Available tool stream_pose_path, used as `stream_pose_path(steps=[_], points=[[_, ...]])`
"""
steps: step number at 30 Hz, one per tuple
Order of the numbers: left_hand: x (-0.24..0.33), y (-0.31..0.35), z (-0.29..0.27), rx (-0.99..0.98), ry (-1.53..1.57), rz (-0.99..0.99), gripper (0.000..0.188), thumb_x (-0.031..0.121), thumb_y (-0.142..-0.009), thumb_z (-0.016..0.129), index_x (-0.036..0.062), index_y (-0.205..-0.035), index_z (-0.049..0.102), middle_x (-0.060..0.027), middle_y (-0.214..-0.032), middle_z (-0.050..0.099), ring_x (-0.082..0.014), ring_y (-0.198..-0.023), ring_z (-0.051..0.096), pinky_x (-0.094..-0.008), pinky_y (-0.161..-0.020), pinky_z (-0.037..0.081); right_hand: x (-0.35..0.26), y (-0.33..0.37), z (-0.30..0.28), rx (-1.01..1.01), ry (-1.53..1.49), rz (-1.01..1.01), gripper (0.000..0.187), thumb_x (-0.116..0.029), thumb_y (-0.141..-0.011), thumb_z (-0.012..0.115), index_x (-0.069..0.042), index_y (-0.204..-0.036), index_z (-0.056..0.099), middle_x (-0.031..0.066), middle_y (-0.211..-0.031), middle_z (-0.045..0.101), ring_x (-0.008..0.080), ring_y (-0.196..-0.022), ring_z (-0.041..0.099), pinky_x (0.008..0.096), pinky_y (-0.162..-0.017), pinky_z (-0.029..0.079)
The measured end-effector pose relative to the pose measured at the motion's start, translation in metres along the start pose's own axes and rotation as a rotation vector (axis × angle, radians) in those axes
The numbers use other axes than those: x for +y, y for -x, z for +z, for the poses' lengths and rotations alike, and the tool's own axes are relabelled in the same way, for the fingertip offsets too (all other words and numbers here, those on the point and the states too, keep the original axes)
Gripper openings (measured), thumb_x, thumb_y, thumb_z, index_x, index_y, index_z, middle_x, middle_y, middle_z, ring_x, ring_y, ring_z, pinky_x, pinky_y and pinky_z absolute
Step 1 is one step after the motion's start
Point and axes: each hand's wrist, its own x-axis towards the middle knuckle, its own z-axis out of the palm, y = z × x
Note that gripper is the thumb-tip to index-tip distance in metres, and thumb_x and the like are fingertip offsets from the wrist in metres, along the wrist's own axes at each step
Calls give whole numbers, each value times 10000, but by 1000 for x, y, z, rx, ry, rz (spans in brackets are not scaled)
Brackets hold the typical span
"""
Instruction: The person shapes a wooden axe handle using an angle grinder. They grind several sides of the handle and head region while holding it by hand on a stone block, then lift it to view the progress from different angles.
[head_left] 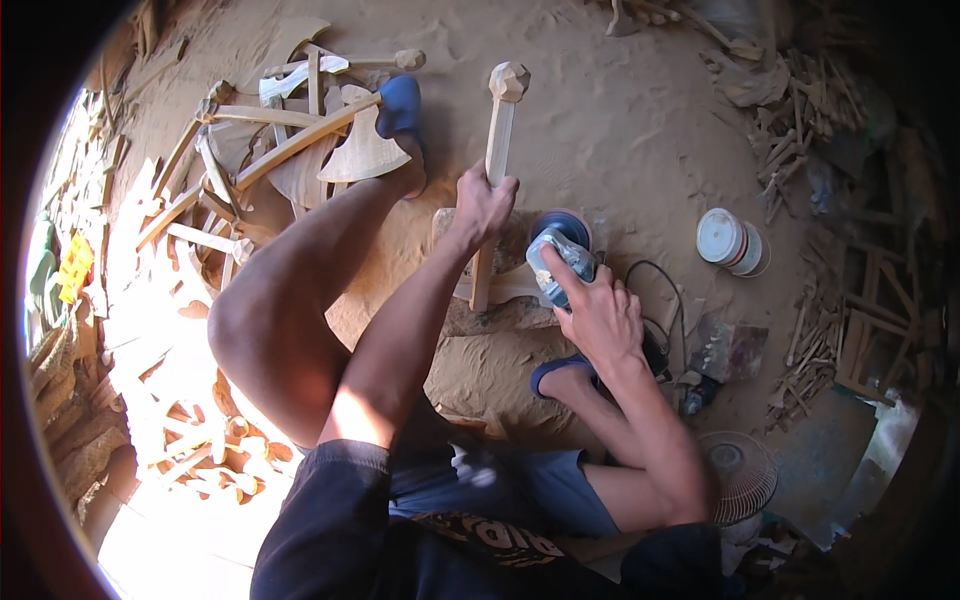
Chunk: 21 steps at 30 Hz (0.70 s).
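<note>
My left hand (485,207) is wrapped round the shaft of a pale wooden axe (499,135), just below its middle. A faceted knob tops the shaft, pointing away from me; its lower end rests by a low block (470,318), and the axe's head is partly hidden. My right hand (607,312) grips a power sander (553,262) with a dark round disc (572,224), the index finger stretched along its body. The disc sits right of the shaft, close to the wood; whether it touches cannot be made out.
Several wooden axes (365,150) lie heaped at the left by my blue-shod foot (400,105). A white bucket (722,238) stands at the right, near scattered wood pieces (800,130). A black cord (672,285) runs beside the sander. A fan (738,475) is at lower right.
</note>
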Motion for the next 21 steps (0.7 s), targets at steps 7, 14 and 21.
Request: stream_pose_path(steps=[7, 14, 21], points=[[-27, -11, -10, -12, 28, -293, 291, 206, -971, 711, -34, -1111, 624, -153, -798, 711, -252, -737, 731, -426, -699, 604, 28, 40, -15, 285, -633, 259, 882, -132, -838, 878, -234, -1625, 493, 261, -1360, 723, 439, -1074, 777, 481, -930, 618], [4, 21, -1, -273, 893, -666, 270, 375, -1125, 619, 188, -1051, 440, 6, -822, 422, -109, -589, 465, -288, -513, 437, 65, 103, 13, 578, -1063, 475, 861, -69, -822, 880, -106, -1599, 511, 191, -1426, 698, 267, -1221, 720, 410, -1062, 563], [-3, 26, 36, -200, 964, -719, 367, 460, -1144, 556, 192, -964, 382, 14, -770, 333, -74, -545, 343, -231, -433, 333, 77, 145, 29, 750, -1217, 594, 875, -81, -834, 906, -81, -1602, 487, 192, -1474, 651, 251, -1306, 655, 409, -1112, 527]])
